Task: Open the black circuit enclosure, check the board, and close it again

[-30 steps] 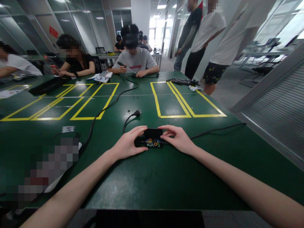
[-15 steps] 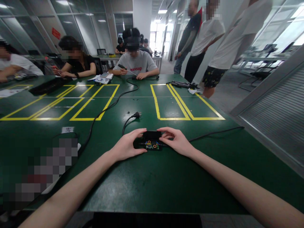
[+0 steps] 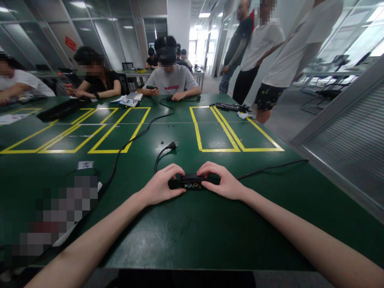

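A black power adapter (image 3: 192, 186) lies on the green table in front of me, its circuit board and a copper coil showing along the near side. Its black cover (image 3: 193, 178) is tilted over the board, leaving a gap at the front. My left hand (image 3: 162, 184) grips the left end, with the thumb at the lower edge and fingers on the cover. At the right end, my right hand (image 3: 223, 181) pinches the cover between thumb and fingertips. A black plug (image 3: 172, 145) on a cord lies behind my left hand.
A black cable (image 3: 135, 138) runs across the table at left, beside a blurred-out object (image 3: 66, 216). Another cable (image 3: 273, 167) leads off to the right. Yellow tape (image 3: 220, 150) marks rectangles. Across the table a person (image 3: 171, 82) sits working; others stand at right.
The cover has swung down toward me over the circuit board, hiding much of it. Both hands stay at the ends of the adapter, fingertips lower with the cover.
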### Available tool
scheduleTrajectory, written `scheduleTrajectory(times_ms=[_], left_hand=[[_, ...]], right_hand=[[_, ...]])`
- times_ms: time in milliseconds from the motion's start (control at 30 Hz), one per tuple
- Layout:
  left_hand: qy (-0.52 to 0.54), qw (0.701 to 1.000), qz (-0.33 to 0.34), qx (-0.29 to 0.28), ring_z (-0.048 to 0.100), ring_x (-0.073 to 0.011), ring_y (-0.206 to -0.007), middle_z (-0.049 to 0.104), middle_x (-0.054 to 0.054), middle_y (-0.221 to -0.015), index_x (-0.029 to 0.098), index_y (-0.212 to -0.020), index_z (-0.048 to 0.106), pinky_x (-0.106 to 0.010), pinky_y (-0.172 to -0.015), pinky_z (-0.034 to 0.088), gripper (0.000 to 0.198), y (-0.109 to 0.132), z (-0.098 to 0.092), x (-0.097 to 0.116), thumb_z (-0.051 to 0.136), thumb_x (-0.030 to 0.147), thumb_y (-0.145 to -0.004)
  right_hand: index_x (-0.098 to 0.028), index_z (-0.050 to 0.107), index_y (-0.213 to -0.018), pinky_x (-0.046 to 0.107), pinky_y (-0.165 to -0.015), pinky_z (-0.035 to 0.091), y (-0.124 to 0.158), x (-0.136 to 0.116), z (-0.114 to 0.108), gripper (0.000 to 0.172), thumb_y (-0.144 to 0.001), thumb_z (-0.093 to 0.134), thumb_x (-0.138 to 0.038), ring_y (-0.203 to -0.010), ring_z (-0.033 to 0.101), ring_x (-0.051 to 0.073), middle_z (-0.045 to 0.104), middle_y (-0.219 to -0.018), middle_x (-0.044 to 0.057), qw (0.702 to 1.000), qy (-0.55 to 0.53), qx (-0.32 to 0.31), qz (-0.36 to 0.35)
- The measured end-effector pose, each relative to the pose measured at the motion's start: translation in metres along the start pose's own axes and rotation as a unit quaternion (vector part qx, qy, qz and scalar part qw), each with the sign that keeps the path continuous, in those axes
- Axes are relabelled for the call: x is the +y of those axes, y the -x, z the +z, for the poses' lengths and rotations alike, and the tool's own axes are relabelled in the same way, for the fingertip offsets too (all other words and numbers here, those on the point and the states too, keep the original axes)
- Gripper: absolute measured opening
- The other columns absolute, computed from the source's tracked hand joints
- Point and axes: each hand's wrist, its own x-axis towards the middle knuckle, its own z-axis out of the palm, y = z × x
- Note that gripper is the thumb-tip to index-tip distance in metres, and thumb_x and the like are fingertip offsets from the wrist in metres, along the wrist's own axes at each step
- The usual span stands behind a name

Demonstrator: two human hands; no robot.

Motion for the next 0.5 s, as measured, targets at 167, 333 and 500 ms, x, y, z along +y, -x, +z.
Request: scheduleTrajectory(times_ms=[167,333,500], left_hand=[[0.022,1.000,0.014,0.003,0.068,-0.0198,-0.098,0.068,-0.008,-0.110,0.019,-0.100,0.067,-0.033,-0.084,0.059,0.017,-0.0010,-0.0004,0.0005,0.075,0.026,-0.087],[0.026,0.999,0.020,0.010,0.070,-0.0214,-0.099,0.070,-0.009,-0.108,0.018,-0.093,0.068,-0.036,-0.089,0.059,0.013,-0.0014,-0.0012,-0.0003,0.075,0.027,-0.088],[0.028,0.999,0.015,0.008,0.069,-0.0207,-0.097,0.070,-0.009,-0.105,0.018,-0.097,0.067,-0.035,-0.085,0.058,0.013,-0.0034,-0.0023,0.0022,0.071,0.029,-0.092]], right_hand=[[-0.020,0.067,-0.104,0.035,-0.080,0.058,0.0002,-0.0019,-0.0014,0.019,-0.085,0.070,-0.017,-0.093,0.065,0.020,0.066,-0.106,0.008,0.999,0.018,-0.026,-0.015],[-0.020,0.064,-0.111,0.035,-0.083,0.058,0.0020,-0.0020,-0.0014,0.029,-0.083,0.071,-0.016,-0.097,0.065,0.020,0.062,-0.114,0.010,0.997,0.052,-0.052,-0.022],[-0.019,0.062,-0.121,0.037,-0.086,0.058,0.0017,0.0002,0.0024,0.036,-0.086,0.072,-0.020,-0.103,0.067,0.023,0.065,-0.116,0.012,0.986,0.141,-0.062,-0.060]])
